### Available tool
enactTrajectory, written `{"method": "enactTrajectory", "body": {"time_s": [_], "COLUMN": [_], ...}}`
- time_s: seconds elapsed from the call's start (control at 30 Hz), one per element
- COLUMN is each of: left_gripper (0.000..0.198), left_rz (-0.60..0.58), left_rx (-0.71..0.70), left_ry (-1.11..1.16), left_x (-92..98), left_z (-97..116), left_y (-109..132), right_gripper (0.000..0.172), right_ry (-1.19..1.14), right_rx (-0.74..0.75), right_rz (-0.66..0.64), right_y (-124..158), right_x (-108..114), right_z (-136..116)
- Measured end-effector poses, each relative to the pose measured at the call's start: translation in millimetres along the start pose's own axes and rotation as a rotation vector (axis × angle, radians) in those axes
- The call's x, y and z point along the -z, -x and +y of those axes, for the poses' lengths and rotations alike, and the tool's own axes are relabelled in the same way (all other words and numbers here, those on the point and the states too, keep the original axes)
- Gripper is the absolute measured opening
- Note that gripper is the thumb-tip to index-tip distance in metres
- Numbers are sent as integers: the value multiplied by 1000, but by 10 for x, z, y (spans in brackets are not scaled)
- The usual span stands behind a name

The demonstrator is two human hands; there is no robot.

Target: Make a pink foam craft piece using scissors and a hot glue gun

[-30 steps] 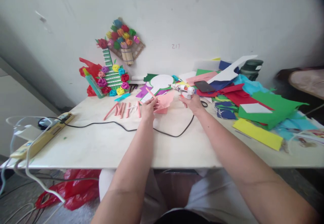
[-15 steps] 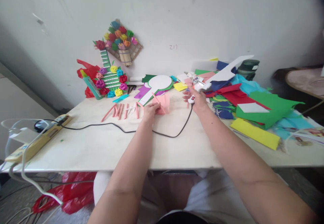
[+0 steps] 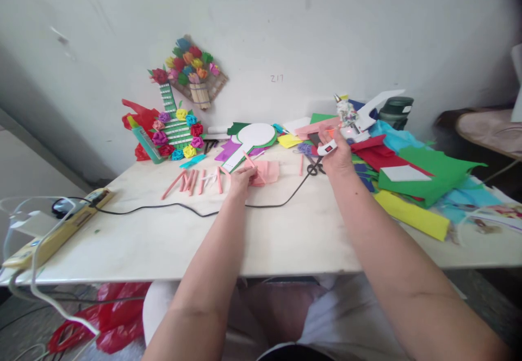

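My left hand (image 3: 243, 180) is closed on a thin pink paper strip, over a translucent pink paper sheet (image 3: 271, 171) on the table. My right hand (image 3: 336, 153) holds a white glue gun (image 3: 355, 134) by its handle, where a red switch shows; a black cord runs from it across the table. The gun's metal tip points up and left. Several rolled pink paper sticks (image 3: 191, 182) lie left of my left hand, and a single one (image 3: 301, 165) lies to the right of the sheet. Black scissors (image 3: 313, 169) rest beside my right hand.
A white round cutout (image 3: 256, 134) lies behind the sheet. Coloured papers (image 3: 424, 168) and a dark green jar (image 3: 395, 112) are at right. Paper flowers (image 3: 179, 132), a glue bottle (image 3: 147, 142) and a power strip (image 3: 61, 230) are at left.
My right hand has moved right with the glue gun, whose tip now points more upward, uncovering the scissors. My left hand has stayed at the pink paper.
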State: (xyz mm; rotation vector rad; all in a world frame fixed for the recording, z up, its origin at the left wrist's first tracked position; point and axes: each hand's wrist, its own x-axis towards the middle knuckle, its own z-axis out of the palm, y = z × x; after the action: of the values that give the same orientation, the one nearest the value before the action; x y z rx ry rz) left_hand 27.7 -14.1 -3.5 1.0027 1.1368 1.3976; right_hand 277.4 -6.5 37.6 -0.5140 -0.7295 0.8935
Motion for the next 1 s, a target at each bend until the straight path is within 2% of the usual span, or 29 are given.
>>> {"method": "enactTrajectory", "body": {"time_s": [0.13,0.23,0.37,0.53,0.63,0.77,1.0], "left_gripper": [28,27,27,29,28,27,27], "left_rz": [-3,-4,-22,-60,-67,-47,19], "left_rx": [10,29,32,10,-25,-54,-42], "left_ry": [5,29,66,116,150,201,262], "left_x": [0,-2,-9,-12,2,28,36], "left_z": [10,25,29,11,-9,-26,29], "left_y": [-3,4,8,-9,-39,-82,-82], "right_gripper": [27,35,42,36,30,24,22], "right_ry": [-52,-38,51,64,65,148,242], "right_rx": [-146,-267,-446,-586,-625,-646,-520], "right_rz": [-101,-189,-345,-514,-495,-401,-316], "right_y": [48,164,398,639,680,654,583], "right_x": [43,-36,-259,-452,-448,-377,-275], "right_z": [-137,-134,47,304,368,422,594]}}
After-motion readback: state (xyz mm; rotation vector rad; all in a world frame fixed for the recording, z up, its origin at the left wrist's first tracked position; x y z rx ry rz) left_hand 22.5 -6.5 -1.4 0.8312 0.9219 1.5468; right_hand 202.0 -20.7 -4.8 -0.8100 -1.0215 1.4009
